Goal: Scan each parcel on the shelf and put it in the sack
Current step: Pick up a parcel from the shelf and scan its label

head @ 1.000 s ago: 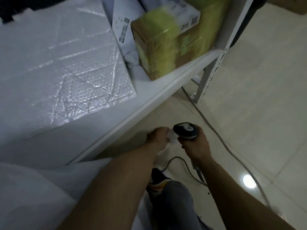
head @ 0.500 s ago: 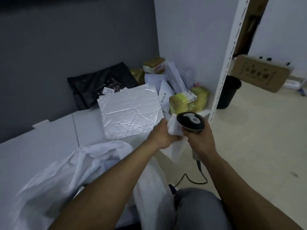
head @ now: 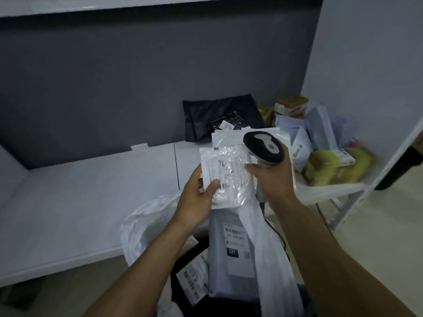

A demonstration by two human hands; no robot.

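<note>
The small white parcel is now up in front of the person, label facing them, above the open mouth of the white sack; the left hand pinches its lower left corner, thumb pressed on the label near the barcode and fingers behind; the right hand wraps the handle of the scanner, its head tipped over the parcel's top right edge; whether a finger is on the trigger I cannot tell. A second ago both hands were low by the floor under the shelf edge; half a second ago they were rising with the parcel crumpled between them; now it is spread flat and readable, so I judge the scan is at hand, the drop into the sack next. A grey mailer already lies in the sack; on the shelf more wait: a black bag, a yellow-wrapped box, white envelopes at the far right.
</note>
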